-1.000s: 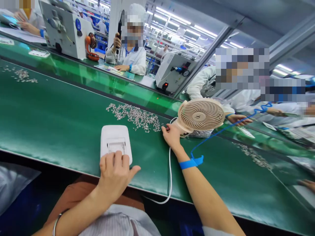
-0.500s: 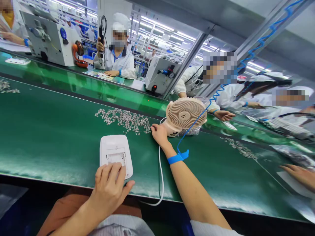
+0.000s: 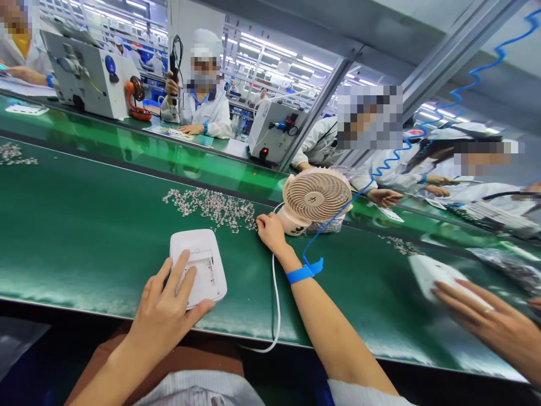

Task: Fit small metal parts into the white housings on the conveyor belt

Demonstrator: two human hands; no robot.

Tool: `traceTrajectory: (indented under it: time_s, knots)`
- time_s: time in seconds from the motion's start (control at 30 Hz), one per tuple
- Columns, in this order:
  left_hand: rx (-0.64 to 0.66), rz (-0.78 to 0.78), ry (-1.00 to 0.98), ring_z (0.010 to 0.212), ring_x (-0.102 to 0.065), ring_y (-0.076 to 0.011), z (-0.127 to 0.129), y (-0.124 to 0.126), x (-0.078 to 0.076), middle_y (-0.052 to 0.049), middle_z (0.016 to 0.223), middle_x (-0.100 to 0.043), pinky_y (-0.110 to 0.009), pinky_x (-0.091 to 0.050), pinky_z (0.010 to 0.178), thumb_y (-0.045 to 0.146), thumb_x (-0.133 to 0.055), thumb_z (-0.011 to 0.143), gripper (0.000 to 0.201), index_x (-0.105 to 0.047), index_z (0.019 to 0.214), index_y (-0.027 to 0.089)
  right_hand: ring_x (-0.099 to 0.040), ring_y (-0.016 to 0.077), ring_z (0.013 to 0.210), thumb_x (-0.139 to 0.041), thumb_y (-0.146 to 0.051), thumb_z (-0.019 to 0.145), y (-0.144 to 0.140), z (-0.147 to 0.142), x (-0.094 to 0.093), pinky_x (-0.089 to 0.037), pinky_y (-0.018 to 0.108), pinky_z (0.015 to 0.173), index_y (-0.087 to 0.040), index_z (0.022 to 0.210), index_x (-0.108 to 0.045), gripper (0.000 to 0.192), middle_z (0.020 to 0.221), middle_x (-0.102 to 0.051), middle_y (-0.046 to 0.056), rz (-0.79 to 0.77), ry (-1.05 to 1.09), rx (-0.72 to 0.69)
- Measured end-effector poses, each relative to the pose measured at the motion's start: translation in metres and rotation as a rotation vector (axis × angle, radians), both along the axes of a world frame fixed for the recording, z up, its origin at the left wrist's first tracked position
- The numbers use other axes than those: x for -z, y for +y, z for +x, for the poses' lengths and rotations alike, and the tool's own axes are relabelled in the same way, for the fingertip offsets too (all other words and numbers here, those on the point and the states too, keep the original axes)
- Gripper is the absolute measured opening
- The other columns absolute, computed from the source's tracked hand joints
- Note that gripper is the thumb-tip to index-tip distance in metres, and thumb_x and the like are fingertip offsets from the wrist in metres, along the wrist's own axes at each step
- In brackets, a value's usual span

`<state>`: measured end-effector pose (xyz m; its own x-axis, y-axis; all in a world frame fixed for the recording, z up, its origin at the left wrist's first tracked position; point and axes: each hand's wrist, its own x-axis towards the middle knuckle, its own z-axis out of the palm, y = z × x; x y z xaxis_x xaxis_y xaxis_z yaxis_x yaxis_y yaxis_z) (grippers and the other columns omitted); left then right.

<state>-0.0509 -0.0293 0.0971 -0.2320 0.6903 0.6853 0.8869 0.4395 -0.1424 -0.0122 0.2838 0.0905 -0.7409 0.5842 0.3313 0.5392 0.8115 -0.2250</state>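
A white plastic housing [image 3: 205, 242] lies on the green work surface in front of me, its recessed battery compartment [image 3: 206, 276] facing up. My left hand [image 3: 169, 296] rests on its near left side, fingers spread over the compartment and thumb along the lower edge. Beyond it lies a loose pile of small metal pieces [image 3: 211, 206]. At the pile's right end is my right hand [image 3: 271, 232], its thumb and fingertips drawn together; whatever they pinch is too small to make out. A blue wrist strap [image 3: 305, 272] circles my right wrist.
A beige fan [image 3: 316, 197] stands just beyond my right hand, its white cable [image 3: 278, 304] running down to the table edge. At right, another person's hand [image 3: 486, 316] is on a white housing [image 3: 435, 276]. Co-workers and machines [image 3: 274, 132] line the far side.
My left hand has shifted left, its fingers spreading across the compartment. My right hand stays by the pile. At right, another person's hand has brought in a white housing.
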Motion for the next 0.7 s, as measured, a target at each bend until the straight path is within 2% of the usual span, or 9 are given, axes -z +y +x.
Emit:
traceTrajectory:
  time_s: [0.1, 0.17, 0.3, 0.43, 0.5, 0.6, 0.7]
  knots:
    - [-0.085, -0.004, 0.030, 0.104, -0.054, -0.0330, 0.008, 0.004, -0.001, -0.017, 0.126, -0.053, -0.038, -0.042, 0.077, 0.045, -0.049, 0.085, 0.044, -0.064, 0.103, 0.007, -0.048, 0.0223, 0.077, -0.045, -0.012, 0.085, 0.000, 0.000, 0.001, -0.037, 0.029, 0.071, -0.009, 0.088, -0.063, 0.018, 0.082, -0.050, 0.010, 0.006, 0.013, 0.013]
    - [-0.119, -0.008, 0.045, 0.103, -0.054, -0.0336, 0.011, 0.005, -0.002, -0.017, 0.127, -0.052, -0.038, -0.043, 0.075, 0.045, -0.049, 0.084, 0.045, -0.064, 0.103, 0.006, -0.048, 0.0224, 0.076, -0.045, -0.011, 0.084, 0.000, 0.001, 0.002, -0.037, 0.029, 0.070, -0.009, 0.084, -0.062, 0.017, 0.082, -0.050, 0.011, 0.007, 0.020, 0.014]
    - [-0.131, -0.020, 0.073, 0.102, -0.055, -0.0343, 0.013, 0.004, -0.001, -0.019, 0.127, -0.051, -0.038, -0.045, 0.073, 0.046, -0.049, 0.084, 0.047, -0.063, 0.104, 0.006, -0.047, 0.0207, 0.071, -0.043, -0.010, 0.083, 0.000, 0.001, 0.003, -0.036, 0.028, 0.067, -0.012, 0.070, -0.057, 0.020, 0.077, -0.049, 0.010, 0.007, 0.037, -0.006]
    - [-0.134, -0.042, 0.051, 0.102, -0.055, -0.0352, 0.016, 0.001, -0.002, -0.021, 0.129, -0.049, -0.040, -0.046, 0.074, 0.046, -0.047, 0.085, 0.049, -0.062, 0.106, 0.005, -0.047, 0.0219, 0.073, -0.040, -0.011, 0.084, -0.001, 0.003, 0.002, -0.036, 0.029, 0.068, -0.013, 0.074, -0.055, 0.018, 0.078, -0.050, 0.010, 0.011, 0.086, 0.001]
    - [-0.059, -0.063, 0.013, 0.106, -0.054, -0.0341, 0.015, -0.002, -0.004, -0.019, 0.126, -0.052, -0.042, -0.047, 0.079, 0.044, -0.045, 0.086, 0.045, -0.061, 0.108, 0.008, -0.049, 0.0227, 0.075, -0.038, -0.012, 0.085, -0.003, 0.004, 0.000, -0.036, 0.030, 0.069, -0.012, 0.078, -0.054, 0.018, 0.079, -0.052, 0.011, 0.011, 0.115, 0.004]
    - [0.097, -0.058, -0.130, 0.109, -0.053, -0.0280, 0.007, -0.011, -0.009, -0.015, 0.124, -0.055, -0.040, -0.047, 0.086, 0.036, -0.040, 0.090, 0.038, -0.059, 0.113, 0.013, -0.051, 0.0232, 0.075, -0.036, -0.012, 0.086, -0.007, 0.006, -0.003, -0.037, 0.030, 0.069, -0.011, 0.083, -0.055, 0.019, 0.079, -0.054, 0.011, 0.002, 0.153, -0.009]
    - [0.150, -0.046, -0.277, 0.110, -0.051, -0.0248, -0.007, -0.019, -0.012, -0.014, 0.133, -0.047, -0.036, -0.049, 0.084, 0.031, -0.039, 0.088, 0.040, -0.052, 0.122, 0.014, -0.053, 0.0241, 0.079, -0.037, -0.009, 0.083, -0.013, 0.008, -0.008, -0.039, 0.031, 0.072, -0.010, 0.088, -0.056, 0.020, 0.084, -0.057, 0.012, -0.005, 0.190, -0.032]
